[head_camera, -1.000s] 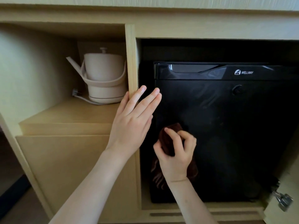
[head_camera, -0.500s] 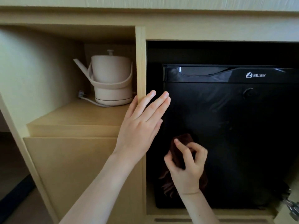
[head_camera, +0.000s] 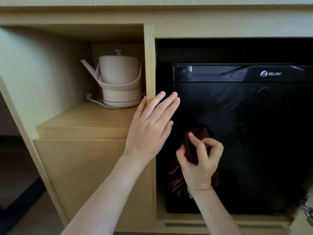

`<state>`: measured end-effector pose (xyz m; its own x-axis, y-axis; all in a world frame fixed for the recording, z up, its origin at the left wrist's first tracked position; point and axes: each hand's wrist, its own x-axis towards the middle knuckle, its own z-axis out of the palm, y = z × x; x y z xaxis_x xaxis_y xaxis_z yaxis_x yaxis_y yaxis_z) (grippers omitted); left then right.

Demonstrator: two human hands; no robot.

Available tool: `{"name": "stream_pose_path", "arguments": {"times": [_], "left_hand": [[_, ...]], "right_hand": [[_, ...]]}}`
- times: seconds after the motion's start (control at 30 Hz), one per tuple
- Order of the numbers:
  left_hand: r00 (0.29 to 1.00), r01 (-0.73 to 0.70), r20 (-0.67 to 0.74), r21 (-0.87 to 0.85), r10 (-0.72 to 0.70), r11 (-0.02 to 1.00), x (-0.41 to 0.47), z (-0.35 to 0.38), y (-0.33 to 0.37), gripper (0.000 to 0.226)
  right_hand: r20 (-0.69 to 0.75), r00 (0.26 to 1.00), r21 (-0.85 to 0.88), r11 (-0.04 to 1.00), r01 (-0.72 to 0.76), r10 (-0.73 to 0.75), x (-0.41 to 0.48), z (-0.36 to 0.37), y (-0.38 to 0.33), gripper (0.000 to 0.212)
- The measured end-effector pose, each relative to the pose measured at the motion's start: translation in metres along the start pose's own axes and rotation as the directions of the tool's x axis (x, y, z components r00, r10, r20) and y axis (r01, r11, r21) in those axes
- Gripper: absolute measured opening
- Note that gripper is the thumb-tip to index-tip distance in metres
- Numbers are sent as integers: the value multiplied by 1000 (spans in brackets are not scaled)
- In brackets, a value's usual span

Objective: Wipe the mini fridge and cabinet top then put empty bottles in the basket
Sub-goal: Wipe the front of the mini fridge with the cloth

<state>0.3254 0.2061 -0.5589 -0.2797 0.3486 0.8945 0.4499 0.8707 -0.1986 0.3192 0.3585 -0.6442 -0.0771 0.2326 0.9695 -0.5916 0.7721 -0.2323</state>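
1. A pale wooden cabinet [head_camera: 94,167] fills the view, split by an upright divider [head_camera: 149,65] into an open shelf on the left and a dark bay on the right.
2. The black mini fridge [head_camera: 254,133] stands in the right bay with its door shut.
3. A cream kettle [head_camera: 119,78] sits on its base at the back of the left shelf.
4. The left hand [head_camera: 149,129] is spread flat, fingers [head_camera: 169,106] straight and close together, resting against the divider's edge and reaching over the fridge's left side.
5. The right hand [head_camera: 201,160] is curled tight around a bunched dark brown cloth [head_camera: 194,143], pressing it on the lower left of the fridge door; loose folds hang below the wrist.
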Motion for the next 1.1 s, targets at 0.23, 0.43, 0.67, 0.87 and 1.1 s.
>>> {"name": "stream_pose_path", "arguments": {"times": [0.23, 0.43, 0.67, 0.87, 1.1], "left_hand": [[993, 85, -71, -113, -93, 990, 4, 2, 6, 55], [985, 130, -89, -161, -146, 978, 7, 6, 12, 54], [982, 149, -87, -205, -170, 967, 8, 4, 15, 52], [981, 121, -125, -203, -148, 972, 7, 7, 14, 51], [982, 126, -113, -201, -151, 971, 7, 8, 13, 52]], "right_hand": [[-41, 992, 122, 986, -112, 118, 54, 5, -12, 29], [-72, 997, 49, 998, -36, 40, 25, 3, 9, 32], [28, 982, 59, 980, -188, 187, -24, -7, 7, 31], [-137, 985, 86, 992, -95, 106, 53, 14, -4, 25], [61, 993, 5, 995, -100, 99, -57, 0, 5, 33]]}}
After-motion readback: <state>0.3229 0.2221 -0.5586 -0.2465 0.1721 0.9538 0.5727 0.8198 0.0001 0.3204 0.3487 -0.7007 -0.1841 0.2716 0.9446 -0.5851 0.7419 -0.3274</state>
